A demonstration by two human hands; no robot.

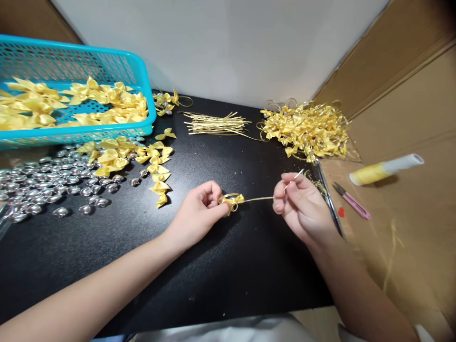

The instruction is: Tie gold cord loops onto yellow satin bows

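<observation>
Over the middle of the black table, my left hand [204, 209] pinches a small yellow ribbon bow [233, 200] with a gold loop between thumb and fingers. A gold cord [259, 198] stretches straight from the bow to my right hand [302, 204]. That hand is closed with fingers curled round the cord, and a thin pale needle-like piece [294, 179] sticks up between its thumb and forefinger. I cannot make out exactly what this piece is. Part of the bow is hidden by my left thumb.
Silver heart-shaped beads [71, 180] and yellow bows [114, 154] lie at left, by a turquoise basket [147, 95] of bows. Gold ties [217, 124] lie at the back, a pile of finished-looking bows [308, 130] back right. Pink-handled snips [352, 202] and a yellow-white roll [386, 169] lie right.
</observation>
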